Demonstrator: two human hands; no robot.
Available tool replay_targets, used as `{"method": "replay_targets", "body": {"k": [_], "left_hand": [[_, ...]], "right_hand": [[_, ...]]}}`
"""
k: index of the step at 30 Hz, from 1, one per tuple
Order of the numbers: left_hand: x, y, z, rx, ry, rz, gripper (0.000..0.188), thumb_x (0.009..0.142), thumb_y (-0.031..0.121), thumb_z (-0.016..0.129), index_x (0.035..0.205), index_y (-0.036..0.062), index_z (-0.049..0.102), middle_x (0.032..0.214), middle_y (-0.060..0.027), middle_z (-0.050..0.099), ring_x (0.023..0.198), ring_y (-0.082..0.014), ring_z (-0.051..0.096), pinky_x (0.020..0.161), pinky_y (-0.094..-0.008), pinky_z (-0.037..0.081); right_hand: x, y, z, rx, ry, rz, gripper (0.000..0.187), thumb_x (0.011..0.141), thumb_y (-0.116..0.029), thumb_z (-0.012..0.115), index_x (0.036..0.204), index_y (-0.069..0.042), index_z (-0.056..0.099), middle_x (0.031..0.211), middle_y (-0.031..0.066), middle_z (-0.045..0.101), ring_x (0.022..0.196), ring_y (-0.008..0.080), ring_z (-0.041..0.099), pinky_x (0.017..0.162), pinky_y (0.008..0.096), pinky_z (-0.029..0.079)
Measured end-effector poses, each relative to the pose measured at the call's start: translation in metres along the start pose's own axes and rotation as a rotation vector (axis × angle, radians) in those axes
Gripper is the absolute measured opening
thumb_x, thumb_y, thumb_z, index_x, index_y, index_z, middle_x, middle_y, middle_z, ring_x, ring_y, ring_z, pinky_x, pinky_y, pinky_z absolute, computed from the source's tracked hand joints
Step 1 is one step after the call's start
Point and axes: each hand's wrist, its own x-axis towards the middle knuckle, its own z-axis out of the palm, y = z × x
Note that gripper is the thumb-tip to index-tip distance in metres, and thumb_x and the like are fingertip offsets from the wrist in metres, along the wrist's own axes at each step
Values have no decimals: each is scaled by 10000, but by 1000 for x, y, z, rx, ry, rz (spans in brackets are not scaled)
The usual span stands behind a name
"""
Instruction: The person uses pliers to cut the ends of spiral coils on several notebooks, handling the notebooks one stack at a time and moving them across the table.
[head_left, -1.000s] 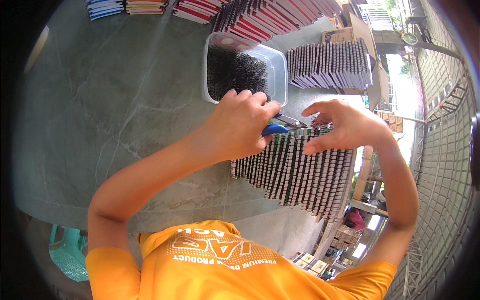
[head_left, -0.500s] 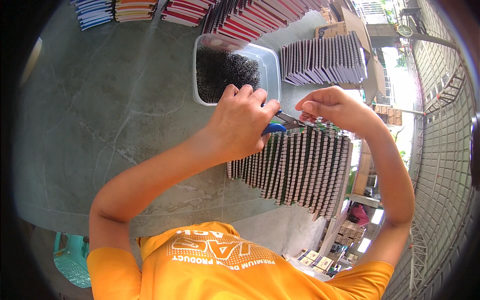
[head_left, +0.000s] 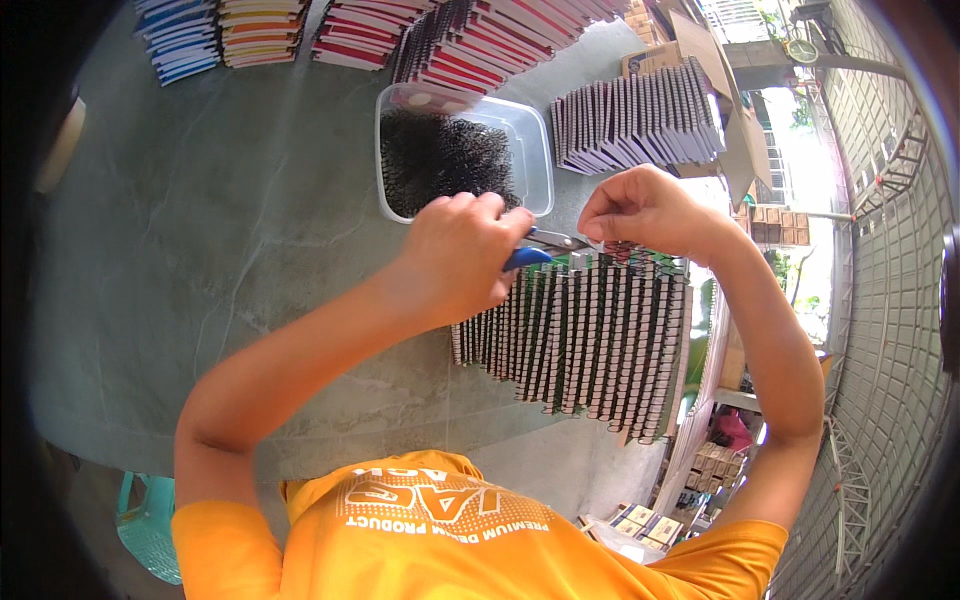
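My left hand (head_left: 455, 250) is closed around blue-handled pliers (head_left: 530, 257), whose grey metal jaws point right, toward my right hand. With fingertips pinched together, my right hand (head_left: 640, 210) hovers by the jaw tips at the far end of a row of spiral-bound notebooks (head_left: 590, 340). Anything between those fingertips is too small to make out. The notebooks stand packed side by side, their dark wire spines facing up. Just beyond my left hand is a clear plastic container (head_left: 535, 170) holding a heap of black wire coils (head_left: 445, 155).
Stacks of red-edged notebooks (head_left: 500, 50), orange-edged ones (head_left: 262, 32) and blue-edged ones (head_left: 180, 45) line the grey table's (head_left: 200, 270) far side. More spiral notebooks (head_left: 640, 115) stand at far right before a cardboard box (head_left: 715, 70). A green plastic chair (head_left: 148, 525) is at lower left.
Both hands and the pliers have shifted slightly left. The pliers' jaws look less widely spread, and my right fingertips have come nearer to them. The whole view has also shifted slightly.
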Motion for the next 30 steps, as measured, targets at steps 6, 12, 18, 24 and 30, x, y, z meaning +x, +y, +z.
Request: {"method": "replay_targets", "body": {"k": [6,12,18,24,30], "left_hand": [[0,7,-3,97,100,158,474,637,121,737,1094,78,616,900,-75,568,869,-242,554,767,-367,416],[7,11,2,127,25,185,428,635,127,739,1040,68,614,865,-80,573,830,-250,566,741,-371,436],[5,9,0,59,10,148,406,639,124,737,1018,58,608,870,-83,585,825,-258,575,743,-376,446],[5,11,-4,62,96,191,470,638,113,727,1087,49,603,933,-87,587,899,-261,557,815,-386,410],[4,21,-13,109,92,121,472,634,114,725,1084,41,606,930,-88,585,892,-266,553,812,-386,407]], "right_hand": [[2,7,1,55,46,-10,118,794,-80,675,860,18,685,729,27,648,653,80,578,626,249,480],[1,4,0,64,19,-34,135,795,-93,687,875,16,689,740,29,653,663,79,581,644,249,483],[-6,-4,-10,-63,-103,-81,165,779,-90,685,909,11,700,794,56,684,697,88,614,677,237,494],[-4,-8,-11,-78,-115,-35,171,762,-72,665,912,-2,706,796,60,686,703,95,624,675,235,495],[-5,-7,-11,-87,-105,-39,173,755,-57,641,905,-11,711,780,52,679,703,97,618,673,238,493]]}}
